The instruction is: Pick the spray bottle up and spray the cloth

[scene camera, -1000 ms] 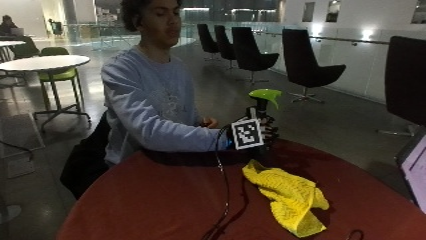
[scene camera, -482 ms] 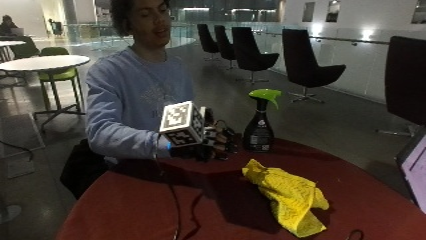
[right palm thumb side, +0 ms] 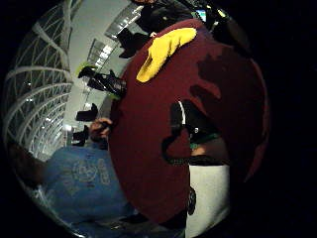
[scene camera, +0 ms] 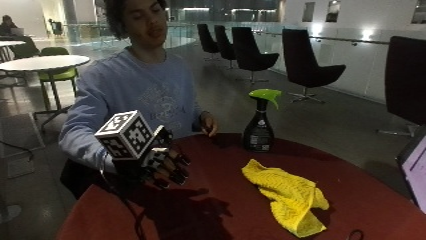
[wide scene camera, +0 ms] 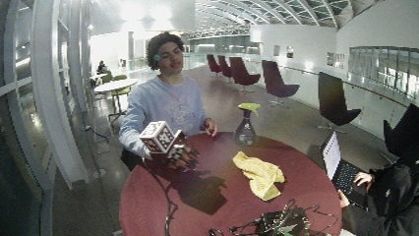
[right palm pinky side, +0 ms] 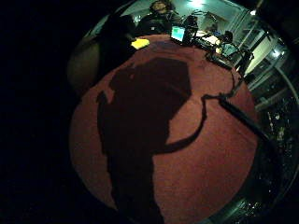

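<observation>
1. The right hand (scene camera: 163,167) hovers above the near part of the red desk (scene camera: 219,220), palm down, its fingers (scene camera: 178,176) relaxed and holding nothing.
2. The yellow cloth (scene camera: 286,197) lies crumpled on the desk, well apart from the hand.
3. The bottle (scene camera: 259,127) stands upright near the desk's far edge, beyond the cloth.
4. The bare hand (scene camera: 208,123) rests at the far edge, near the bottle.

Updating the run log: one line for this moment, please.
gloved hand: open, above table, holding nothing | spray bottle: upright on table, untouched | yellow cloth: crumpled on table beside bottle | bare hand: at table edge
</observation>
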`<state>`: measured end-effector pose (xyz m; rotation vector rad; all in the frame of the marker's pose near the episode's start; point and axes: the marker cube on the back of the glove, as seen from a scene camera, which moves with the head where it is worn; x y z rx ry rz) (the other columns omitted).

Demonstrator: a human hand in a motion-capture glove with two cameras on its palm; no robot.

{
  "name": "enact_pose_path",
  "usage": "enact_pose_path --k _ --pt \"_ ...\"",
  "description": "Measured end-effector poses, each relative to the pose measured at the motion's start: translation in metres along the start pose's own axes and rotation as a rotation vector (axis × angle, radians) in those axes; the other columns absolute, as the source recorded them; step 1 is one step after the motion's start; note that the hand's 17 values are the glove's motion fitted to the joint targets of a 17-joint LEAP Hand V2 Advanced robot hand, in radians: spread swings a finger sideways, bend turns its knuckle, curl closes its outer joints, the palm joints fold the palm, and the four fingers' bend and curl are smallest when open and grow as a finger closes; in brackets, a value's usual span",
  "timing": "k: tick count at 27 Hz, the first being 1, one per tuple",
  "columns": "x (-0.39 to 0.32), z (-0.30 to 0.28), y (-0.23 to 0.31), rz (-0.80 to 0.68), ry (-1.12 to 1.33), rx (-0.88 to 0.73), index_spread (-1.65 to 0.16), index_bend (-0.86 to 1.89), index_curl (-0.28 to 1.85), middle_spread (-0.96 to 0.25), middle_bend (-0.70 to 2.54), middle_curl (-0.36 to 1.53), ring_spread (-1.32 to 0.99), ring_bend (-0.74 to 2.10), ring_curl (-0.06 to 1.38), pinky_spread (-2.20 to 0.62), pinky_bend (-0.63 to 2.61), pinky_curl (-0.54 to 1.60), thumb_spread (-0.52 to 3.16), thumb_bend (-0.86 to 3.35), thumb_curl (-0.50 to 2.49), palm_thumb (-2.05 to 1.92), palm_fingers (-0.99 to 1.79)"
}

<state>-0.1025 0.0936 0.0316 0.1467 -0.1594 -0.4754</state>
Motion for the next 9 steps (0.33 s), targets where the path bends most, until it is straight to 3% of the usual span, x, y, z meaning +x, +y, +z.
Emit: enact_pose_path --k 9 --pt "0.0093 0.0029 0.0031 -0.007 0.001 0.004 -0.31 0.15 0.33 -0.05 0.29 0.43 0.04 0.33 0.33 0.24 0.14 0.27 1.09 -0.02 0.5 0.76 0.7"
